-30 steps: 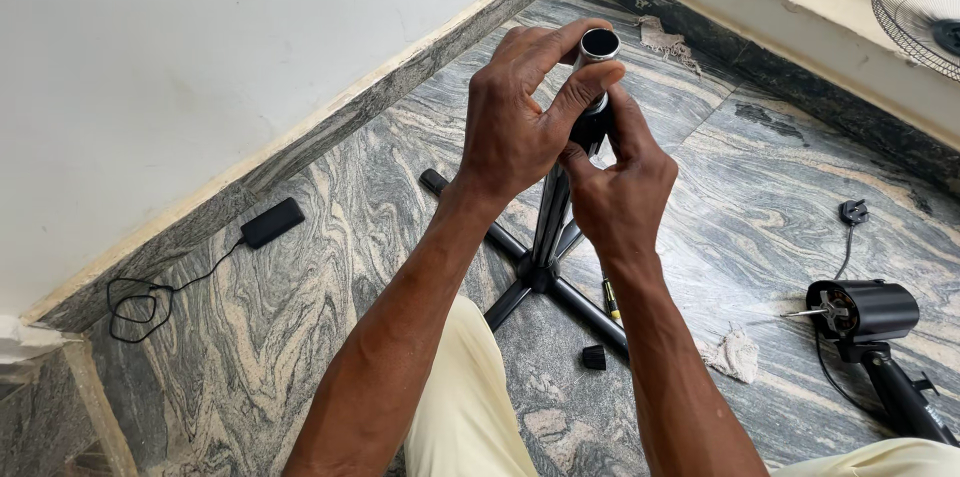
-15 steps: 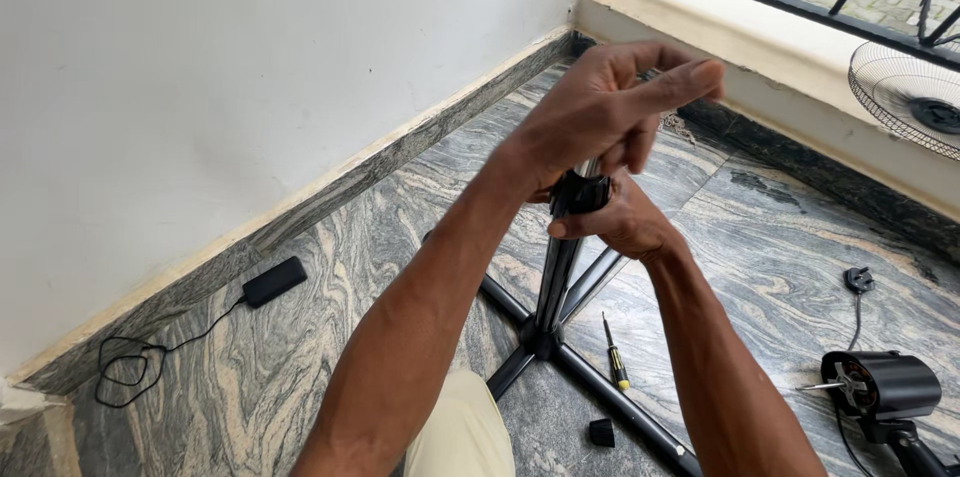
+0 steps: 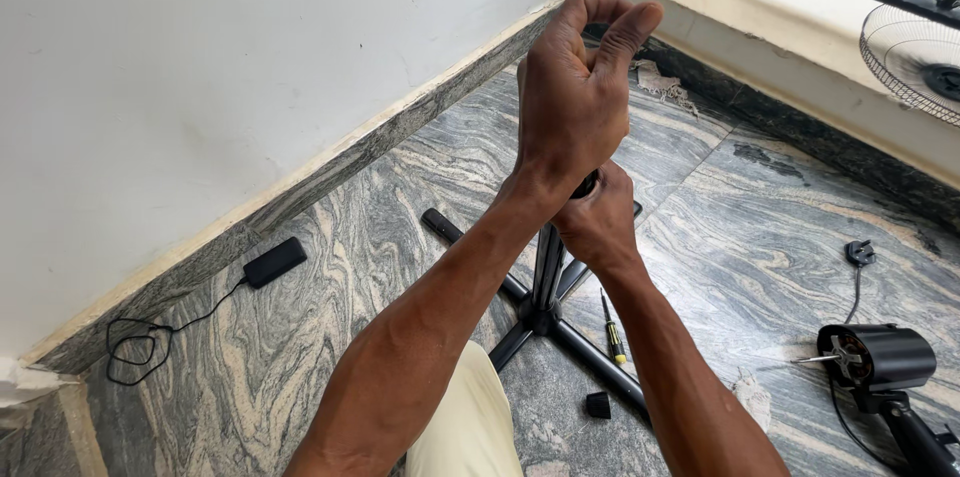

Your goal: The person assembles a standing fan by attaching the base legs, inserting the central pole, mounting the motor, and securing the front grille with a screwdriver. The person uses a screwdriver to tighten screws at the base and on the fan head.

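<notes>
A black fan stand pole [image 3: 548, 267] rises from a cross-shaped base [image 3: 540, 322] on the marble floor. My left hand [image 3: 580, 97] is clenched around the top of the pole, hiding its chrome upper tube. Just below, my right hand [image 3: 598, 217] grips the black collar on the pole. Both forearms reach up from the bottom of the view over my knee in pale trousers [image 3: 465, 427].
A yellow-handled screwdriver [image 3: 612, 329] and a small black cap [image 3: 597, 404] lie by the base. A black fan motor [image 3: 875, 357] with its plug [image 3: 858, 254] lies at right, a fan grille [image 3: 915, 47] leans on the ledge. A black power bank [image 3: 273, 262] with a cable lies by the wall.
My left hand has closed from an open pinch into a fist over the pole's top, covering the chrome tube. My right hand stays on the collar. The view shifted a little.
</notes>
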